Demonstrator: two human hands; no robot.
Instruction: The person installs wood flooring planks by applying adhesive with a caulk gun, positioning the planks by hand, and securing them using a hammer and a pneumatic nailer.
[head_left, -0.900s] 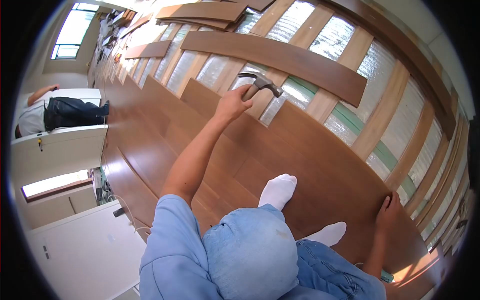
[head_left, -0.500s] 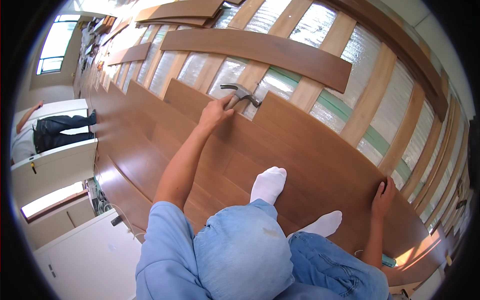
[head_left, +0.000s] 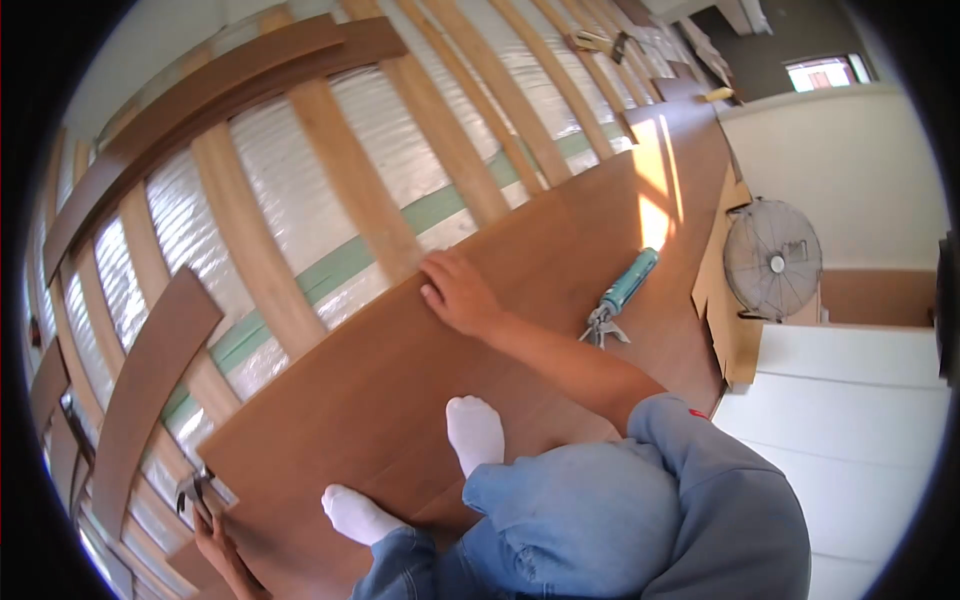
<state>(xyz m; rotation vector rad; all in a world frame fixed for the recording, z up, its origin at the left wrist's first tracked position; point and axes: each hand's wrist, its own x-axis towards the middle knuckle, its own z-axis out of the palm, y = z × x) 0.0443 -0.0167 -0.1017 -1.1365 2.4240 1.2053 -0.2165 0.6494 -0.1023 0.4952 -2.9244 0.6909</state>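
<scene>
At the lower left, my left hand [head_left: 213,542] is closed around the handle of a claw hammer [head_left: 190,491]. The hammer's metal head is close to the end of a brown wooden floorboard [head_left: 330,400], by a step in the laid edge. My right hand [head_left: 460,290] rests on the same stretch of flooring farther right. Its fingers lie at the board's outer edge, next to a bare wooden batten [head_left: 350,180], and grip nothing.
Loose brown planks [head_left: 155,385] lie across the battens, over silvery foil [head_left: 270,170] and a green strip [head_left: 340,268]. On the laid floor is a caulking gun [head_left: 628,282] with a teal cartridge. A round fan [head_left: 773,258] stands by cardboard [head_left: 738,350]. My white-socked feet [head_left: 475,433] are on the boards.
The view has swung to the right, bringing in the caulking gun and fan and losing the other person. My left hand still holds the hammer; my right hand stays at the board's edge.
</scene>
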